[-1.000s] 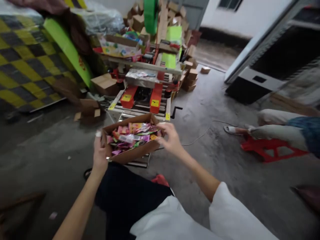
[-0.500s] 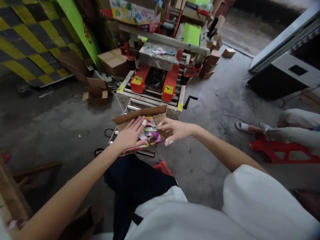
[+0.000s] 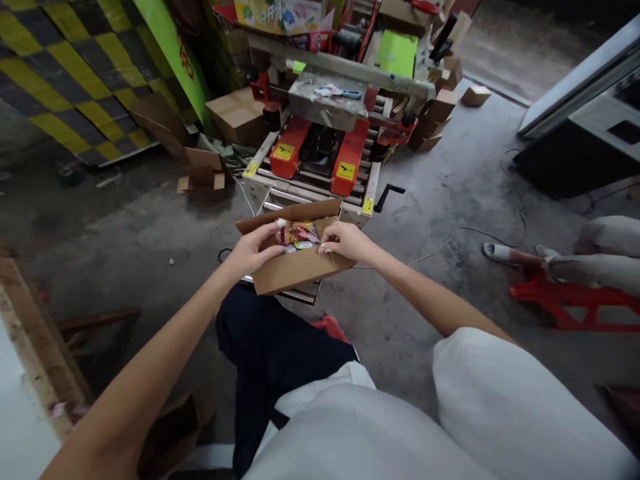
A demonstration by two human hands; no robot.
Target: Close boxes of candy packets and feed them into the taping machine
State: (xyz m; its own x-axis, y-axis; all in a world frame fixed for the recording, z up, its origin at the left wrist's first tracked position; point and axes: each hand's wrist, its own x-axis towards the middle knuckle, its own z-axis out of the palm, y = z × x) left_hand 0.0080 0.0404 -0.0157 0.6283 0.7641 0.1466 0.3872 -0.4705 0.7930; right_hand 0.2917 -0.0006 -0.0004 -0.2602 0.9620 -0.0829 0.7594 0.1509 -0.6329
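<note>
An open cardboard box (image 3: 303, 270) sits on the rollers in front of me, its long near and far flaps raised. Inside it lie several shiny, colourful packets (image 3: 300, 233). My left hand (image 3: 253, 252) is at the box's left end. Its thumb and forefinger are spread over the packets, with a white wrap on a fingertip. At the right end my right hand (image 3: 345, 241) has its fingers curled on the flap beside the packets. The undersides of both hands are hidden.
Beyond the box stands a roller machine with red guides (image 3: 347, 160) and a black crank handle (image 3: 389, 197). Empty cartons (image 3: 205, 175) lie at the left. On the right, a seated person's legs (image 3: 600, 260) show by a red stool (image 3: 555, 300). A cable (image 3: 450, 235) crosses the floor.
The near flap of the box has come up and now shows plain brown. My left hand has drawn back from lying flat on the packets to the left end. My right hand's fingers have curled in.
</note>
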